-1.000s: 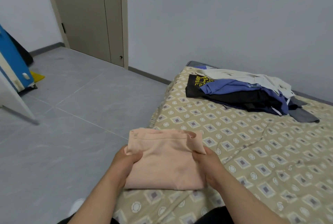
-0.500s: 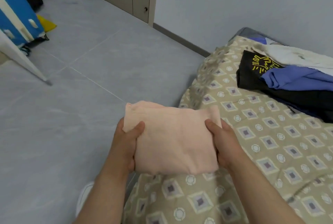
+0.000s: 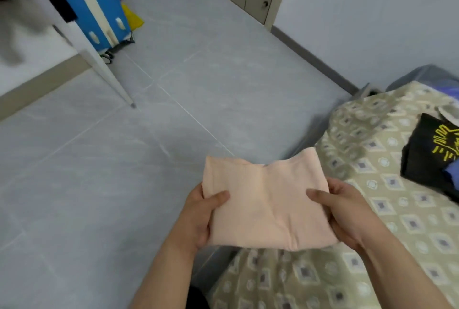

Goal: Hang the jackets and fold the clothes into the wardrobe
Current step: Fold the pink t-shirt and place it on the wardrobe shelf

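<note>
**Getting the folded top to the wardrobe in one piece**

Big stuff first. Grey floor (image 3: 149, 184) fills most of my view and the bed (image 3: 387, 212) runs down the right side. Up in the left corner there's a white door panel (image 3: 101, 70) with blurry hanging stuff behind it, which I'm guessing is the wardrobe. At the bed's far end sits a black tee (image 3: 427, 157) with yellow print. It's part of a pile cut off by the frame edge, so there's probably plenty left to fold.

The thing in hand is the peach top (image 3: 265, 199), folded into a squarish packet. It's held up off the bed, out past the bed's edge, with floor under its far half. The left hand (image 3: 198, 219) grips its left side and the right hand (image 3: 347, 214) grips its right. Both thumbs (image 3: 320, 195) lie on top, with the fingers curled underneath.

My take on doing this bit well:
- The packet creases down the middle, so I'd carry it flat and level.
- I'd pull the hands lightly apart rather than squeeze inward, since squeezing would buckle the layers.
- The far edge has a small notch where the layers meet, and that's where it would flop open first.
- At the wardrobe I'd slide it in folded edge first, then draw the fingers out from under instead of dropping it.
- I can't make out a shelf from here, so I'd pick the spot once I'm close.
</note>
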`<state>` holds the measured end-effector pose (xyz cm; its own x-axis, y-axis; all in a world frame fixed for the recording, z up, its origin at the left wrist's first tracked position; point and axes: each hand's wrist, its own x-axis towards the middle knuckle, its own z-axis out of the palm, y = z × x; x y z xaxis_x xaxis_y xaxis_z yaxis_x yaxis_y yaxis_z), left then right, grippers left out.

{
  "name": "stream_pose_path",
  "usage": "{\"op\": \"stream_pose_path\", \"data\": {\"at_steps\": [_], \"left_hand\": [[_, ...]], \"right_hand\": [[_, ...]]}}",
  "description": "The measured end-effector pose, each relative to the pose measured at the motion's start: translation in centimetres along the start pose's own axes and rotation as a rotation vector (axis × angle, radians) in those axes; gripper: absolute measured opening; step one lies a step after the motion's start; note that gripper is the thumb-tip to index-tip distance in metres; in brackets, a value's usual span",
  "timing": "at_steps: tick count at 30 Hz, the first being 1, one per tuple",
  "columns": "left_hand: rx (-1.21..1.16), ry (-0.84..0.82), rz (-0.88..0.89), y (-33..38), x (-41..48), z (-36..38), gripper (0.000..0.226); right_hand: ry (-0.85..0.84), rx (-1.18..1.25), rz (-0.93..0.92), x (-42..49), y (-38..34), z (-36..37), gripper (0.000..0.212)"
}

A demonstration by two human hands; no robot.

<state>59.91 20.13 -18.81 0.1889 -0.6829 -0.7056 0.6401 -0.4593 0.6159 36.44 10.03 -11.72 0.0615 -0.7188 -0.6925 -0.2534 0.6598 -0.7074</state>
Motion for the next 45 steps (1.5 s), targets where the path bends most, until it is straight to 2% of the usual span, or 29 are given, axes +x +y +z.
{"op": "stream_pose_path", "data": {"at_steps": [2,4,6,8,12,14,16,19,21,25,28,30,32,41,45], "left_hand": [[-0.001,0.066,0.041,4.1,-1.2,-0.8,0.033],[0.010,0.106,0.102,8.7,-2.8,-1.9,0.037],[0.023,0.108,0.175,14.0,-4.4,-3.2,0.047],[0.014,0.098,0.221,19.5,-6.3,-4.6,0.048],[-0.054,0.085,0.293,29.6,-10.6,-7.3,0.036],[-0.055,0.068,0.335,34.5,-13.1,-8.3,0.032],[-0.049,0.066,0.386,38.9,-15.5,-9.5,0.043],[-0.032,0.025,0.478,44.9,-19.4,-10.8,0.080],[-0.001,0.076,0.558,48.4,-22.2,-11.5,0.084],[0.050,0.183,0.682,54.3,-27.8,-12.2,0.079],[0.088,0.255,0.751,57.4,-31.3,-12.7,0.065],[0.121,0.300,0.752,59.2,-33.4,-13.6,0.049],[0.098,0.283,0.741,60.9,-35.1,-14.9,0.041],[0.019,0.422,0.921,67.6,-40.7,-19.0,0.055],[-0.001,0.509,0.989,71.9,-41.9,-19.6,0.071]], "right_hand": [[0.016,-0.057,-0.072,-1.5,-3.6,2.5,0.018],[0.049,-0.113,-0.151,-3.2,-7.1,5.2,0.024],[0.061,-0.161,-0.239,-5.1,-11.3,8.1,0.031],[0.091,-0.234,-0.320,-7.1,-15.7,11.0,0.028],[0.150,-0.320,-0.471,-11.5,-25.0,17.3,0.018],[0.173,-0.332,-0.530,-13.9,-29.6,20.4,0.027],[0.161,-0.346,-0.604,-16.2,-33.8,23.0,0.031],[0.155,-0.391,-0.662,-19.3,-39.1,26.2,0.016],[0.150,-0.375,-0.708,-21.0,-41.9,28.0,0.019],[-0.021,-0.241,-0.666,-26.0,-47.0,30.9,0.039],[-0.246,-0.235,-0.639,-28.9,-49.9,32.2,0.028],[-0.384,-0.293,-0.643,-30.3,-51.7,33.3,0.042],[-0.453,-0.335,-0.681,-31.4,-53.5,34.9,0.059],[-0.724,-0.271,-0.842,-33.5,-60.9,44.2,0.067],[-0.779,-0.335,-0.926,-33.3,-65.5,48.9,0.065]]}}
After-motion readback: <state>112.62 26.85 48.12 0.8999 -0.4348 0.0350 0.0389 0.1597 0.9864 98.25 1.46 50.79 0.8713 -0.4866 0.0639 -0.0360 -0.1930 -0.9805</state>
